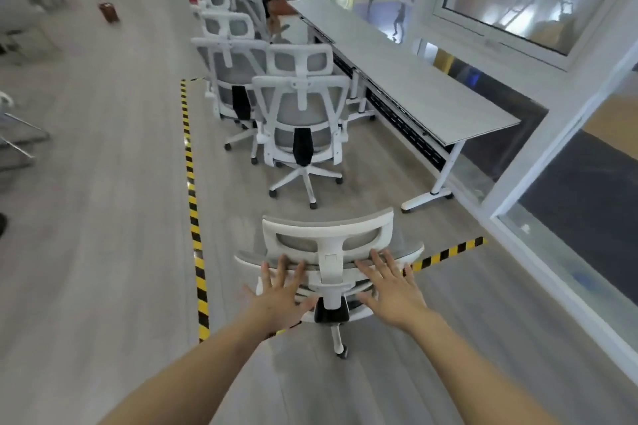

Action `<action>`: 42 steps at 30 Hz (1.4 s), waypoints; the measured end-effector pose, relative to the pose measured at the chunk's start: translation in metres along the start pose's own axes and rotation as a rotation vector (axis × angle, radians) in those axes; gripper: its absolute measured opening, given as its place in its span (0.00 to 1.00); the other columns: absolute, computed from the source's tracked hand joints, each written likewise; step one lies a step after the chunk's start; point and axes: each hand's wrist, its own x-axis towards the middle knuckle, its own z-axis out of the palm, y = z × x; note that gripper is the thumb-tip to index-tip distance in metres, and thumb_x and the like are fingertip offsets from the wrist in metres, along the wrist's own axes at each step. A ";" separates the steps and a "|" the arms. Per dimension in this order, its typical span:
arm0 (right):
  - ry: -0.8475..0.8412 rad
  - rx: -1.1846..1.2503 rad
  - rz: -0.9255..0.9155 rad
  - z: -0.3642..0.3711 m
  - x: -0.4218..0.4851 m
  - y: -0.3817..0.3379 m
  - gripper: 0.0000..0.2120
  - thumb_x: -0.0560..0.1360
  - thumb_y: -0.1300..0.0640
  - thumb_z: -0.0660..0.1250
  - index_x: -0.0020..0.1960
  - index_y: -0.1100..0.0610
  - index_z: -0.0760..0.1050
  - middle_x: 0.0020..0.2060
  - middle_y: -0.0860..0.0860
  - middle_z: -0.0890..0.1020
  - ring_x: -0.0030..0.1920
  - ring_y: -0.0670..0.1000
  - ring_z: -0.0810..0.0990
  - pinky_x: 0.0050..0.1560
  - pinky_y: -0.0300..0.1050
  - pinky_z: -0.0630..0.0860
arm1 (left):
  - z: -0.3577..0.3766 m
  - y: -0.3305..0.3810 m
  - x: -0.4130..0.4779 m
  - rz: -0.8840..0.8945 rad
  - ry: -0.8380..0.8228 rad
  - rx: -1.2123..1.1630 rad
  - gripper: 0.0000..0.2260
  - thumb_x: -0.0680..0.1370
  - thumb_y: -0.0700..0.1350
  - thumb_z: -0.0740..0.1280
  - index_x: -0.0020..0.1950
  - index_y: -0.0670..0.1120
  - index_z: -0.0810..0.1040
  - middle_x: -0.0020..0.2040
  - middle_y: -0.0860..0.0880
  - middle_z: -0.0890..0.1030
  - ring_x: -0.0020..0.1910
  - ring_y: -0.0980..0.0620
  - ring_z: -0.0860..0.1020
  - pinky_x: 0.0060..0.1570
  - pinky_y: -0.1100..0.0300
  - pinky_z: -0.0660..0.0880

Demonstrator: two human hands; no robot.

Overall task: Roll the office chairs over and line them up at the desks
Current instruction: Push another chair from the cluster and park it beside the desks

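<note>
Grey plank floor (103,217) is marked off by yellow-and-black tape (192,197), within which a long bench (407,79) is set along a glass wall (587,190). A row of white chairs (303,114) is lined up along the bench, blocking the way straight ahead of the nearest chair (328,226), which is placed short of the bench's end. Its backrest top is touched by the left hand (279,297) and right hand (393,293), both flat with fingers spread, nothing gripped. Open floor is seen beyond the tape on the left.
</note>
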 end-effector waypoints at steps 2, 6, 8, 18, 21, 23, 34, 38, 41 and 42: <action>-0.024 -0.022 -0.035 -0.004 0.009 -0.008 0.34 0.79 0.27 0.47 0.80 0.32 0.39 0.80 0.42 0.33 0.78 0.46 0.27 0.79 0.63 0.35 | -0.003 -0.008 -0.006 -0.037 -0.021 -0.005 0.37 0.77 0.77 0.46 0.78 0.69 0.27 0.81 0.54 0.26 0.80 0.36 0.29 0.70 0.19 0.40; -0.058 -0.054 -0.142 -0.011 0.031 -0.026 0.36 0.76 0.24 0.44 0.80 0.32 0.38 0.79 0.42 0.31 0.78 0.47 0.26 0.78 0.64 0.33 | -0.003 -0.023 -0.017 -0.138 -0.016 -0.065 0.37 0.77 0.77 0.44 0.79 0.69 0.29 0.82 0.54 0.28 0.80 0.36 0.30 0.69 0.20 0.39; -0.067 -0.069 -0.177 -0.012 0.042 -0.035 0.36 0.76 0.24 0.45 0.80 0.32 0.37 0.79 0.42 0.30 0.78 0.47 0.25 0.78 0.64 0.32 | -0.004 -0.032 -0.018 -0.181 -0.016 -0.091 0.36 0.76 0.78 0.43 0.78 0.70 0.29 0.82 0.55 0.28 0.80 0.36 0.30 0.70 0.20 0.40; -0.064 -0.048 -0.228 -0.015 0.101 -0.090 0.34 0.79 0.28 0.47 0.79 0.30 0.35 0.79 0.43 0.28 0.76 0.47 0.23 0.76 0.66 0.29 | -0.025 -0.095 0.006 -0.217 0.028 -0.105 0.35 0.78 0.76 0.43 0.78 0.68 0.28 0.79 0.55 0.24 0.79 0.38 0.27 0.71 0.21 0.40; -0.058 -0.036 -0.222 -0.019 0.129 -0.109 0.33 0.79 0.27 0.46 0.78 0.29 0.34 0.78 0.42 0.28 0.76 0.47 0.23 0.76 0.66 0.30 | -0.048 -0.122 0.025 -0.196 0.033 -0.091 0.35 0.78 0.76 0.43 0.78 0.69 0.28 0.79 0.55 0.24 0.80 0.38 0.28 0.72 0.22 0.39; -0.053 -0.037 -0.216 -0.022 0.150 -0.124 0.33 0.79 0.27 0.46 0.79 0.29 0.35 0.79 0.42 0.28 0.77 0.47 0.23 0.76 0.66 0.30 | -0.063 -0.143 0.041 -0.188 0.030 -0.075 0.36 0.78 0.76 0.44 0.78 0.68 0.28 0.79 0.54 0.24 0.80 0.38 0.28 0.73 0.22 0.39; -0.123 -0.077 -0.081 -0.055 0.266 -0.209 0.35 0.78 0.25 0.43 0.80 0.33 0.37 0.81 0.44 0.33 0.79 0.48 0.29 0.77 0.68 0.34 | -0.144 -0.240 0.131 -0.141 -0.009 -0.019 0.37 0.77 0.77 0.44 0.79 0.67 0.29 0.80 0.55 0.26 0.80 0.39 0.29 0.72 0.22 0.38; -0.160 -0.099 -0.051 -0.069 0.296 -0.229 0.35 0.78 0.26 0.44 0.80 0.33 0.36 0.81 0.44 0.33 0.79 0.49 0.28 0.76 0.69 0.34 | -0.174 -0.263 0.155 -0.118 -0.030 0.035 0.37 0.77 0.78 0.42 0.79 0.68 0.29 0.81 0.55 0.27 0.81 0.39 0.31 0.72 0.23 0.37; -0.165 -0.110 -0.039 -0.070 0.310 -0.238 0.35 0.79 0.27 0.45 0.80 0.34 0.36 0.81 0.45 0.32 0.80 0.50 0.29 0.77 0.69 0.36 | -0.178 -0.273 0.167 -0.110 -0.027 0.036 0.37 0.76 0.78 0.42 0.78 0.68 0.28 0.80 0.55 0.26 0.80 0.39 0.29 0.73 0.24 0.37; -0.165 -0.104 -0.037 -0.070 0.313 -0.240 0.35 0.80 0.28 0.46 0.80 0.34 0.36 0.81 0.45 0.32 0.80 0.51 0.29 0.77 0.68 0.37 | -0.178 -0.276 0.171 -0.104 -0.025 0.033 0.37 0.76 0.79 0.42 0.78 0.68 0.27 0.80 0.55 0.25 0.80 0.39 0.28 0.73 0.24 0.37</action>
